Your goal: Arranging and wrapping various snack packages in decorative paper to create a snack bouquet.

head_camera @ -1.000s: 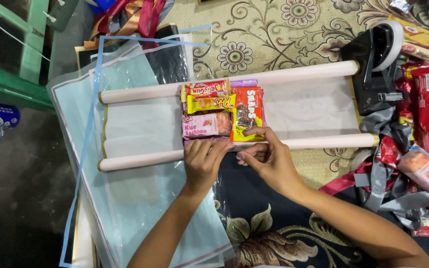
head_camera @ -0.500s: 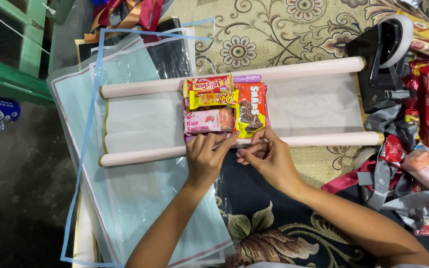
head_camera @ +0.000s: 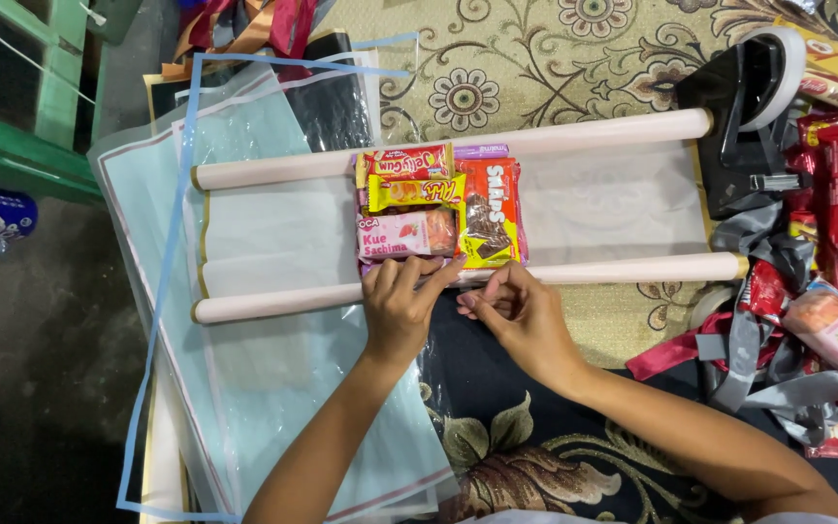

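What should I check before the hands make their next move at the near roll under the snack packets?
1. Snack packets grouped between the two rolls: ok, they lie tight together on the pale sheet.
2. Left hand on the near roll: ok, its fingers rest at the packets' lower edge.
3. Right hand holding something: cannot tell, its fingertips are pinched together but anything between them is too small to see.
4. Far roll level with the near one: ok, roughly parallel.
5. Tape dispenser near the right hand: ok, at the far roll's right end.
6. Packets fixed to the sheet: cannot tell.
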